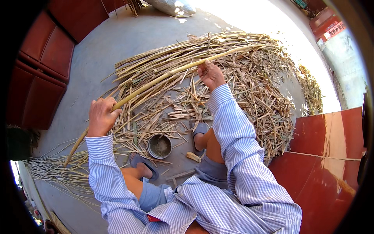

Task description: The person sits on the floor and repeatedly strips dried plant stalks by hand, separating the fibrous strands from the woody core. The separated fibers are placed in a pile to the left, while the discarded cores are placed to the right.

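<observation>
A long yellowish cane stalk (157,79) runs slantwise in front of me, from low on the left up to the far right. My left hand (102,116) is closed around its thicker lower part, and the butt end sticks out below that fist. Farther along, my right hand (211,74) pinches the stalk between thumb and fingers. Beneath and beyond it lies a pile of similar stalks (156,58), laid roughly side by side. Dry leaf husks (257,93) are heaped to the right of the pile and scattered toward my feet.
A round metal bowl (159,146) with murky contents stands between my sandalled feet, near a short wooden piece (193,157). Thin branching stems (58,169) spread at the left. Dark red cabinets (46,50) stand far left, a red panel (323,175) on the right, and a pale sack (171,6) at the back.
</observation>
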`<move>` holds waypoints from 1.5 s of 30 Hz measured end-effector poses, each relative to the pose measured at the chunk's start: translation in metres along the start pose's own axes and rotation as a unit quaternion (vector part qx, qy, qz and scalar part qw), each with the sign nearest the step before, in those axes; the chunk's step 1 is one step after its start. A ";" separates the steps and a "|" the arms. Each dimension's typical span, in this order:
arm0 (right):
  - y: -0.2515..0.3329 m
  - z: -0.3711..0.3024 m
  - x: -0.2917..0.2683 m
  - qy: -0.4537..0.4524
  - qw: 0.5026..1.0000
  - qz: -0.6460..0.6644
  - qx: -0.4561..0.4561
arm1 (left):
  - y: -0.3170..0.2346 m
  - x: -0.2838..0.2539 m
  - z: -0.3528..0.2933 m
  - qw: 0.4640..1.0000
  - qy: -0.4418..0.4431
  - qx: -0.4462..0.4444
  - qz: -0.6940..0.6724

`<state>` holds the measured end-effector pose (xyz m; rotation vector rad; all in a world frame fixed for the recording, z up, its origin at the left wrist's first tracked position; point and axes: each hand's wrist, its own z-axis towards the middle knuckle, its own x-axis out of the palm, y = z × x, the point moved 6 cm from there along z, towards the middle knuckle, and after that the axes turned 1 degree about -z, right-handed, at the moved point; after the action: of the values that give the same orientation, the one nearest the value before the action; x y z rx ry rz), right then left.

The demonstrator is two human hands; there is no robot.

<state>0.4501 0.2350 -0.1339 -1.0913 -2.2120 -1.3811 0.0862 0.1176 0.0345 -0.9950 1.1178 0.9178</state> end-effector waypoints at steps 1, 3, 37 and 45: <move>-0.006 -0.008 0.011 0.013 1.000 -0.006 -0.014 | -0.008 0.002 0.003 0.999 -0.026 0.019 0.009; -0.028 -0.031 0.050 0.100 0.993 -0.061 0.027 | -0.027 0.007 0.013 0.993 -0.103 0.057 0.026; -0.022 -0.045 0.056 0.089 0.986 -0.113 -0.081 | -0.005 -0.019 -0.003 0.982 -0.185 -0.020 -0.043; -0.004 0.005 -0.008 -0.026 0.999 -0.020 0.029 | -0.005 -0.031 -0.011 0.983 -0.180 -0.006 -0.027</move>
<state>0.4527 0.2347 -0.1436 -1.0798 -2.3077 -1.3104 0.0815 0.1029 0.0635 -0.8238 0.7775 1.0151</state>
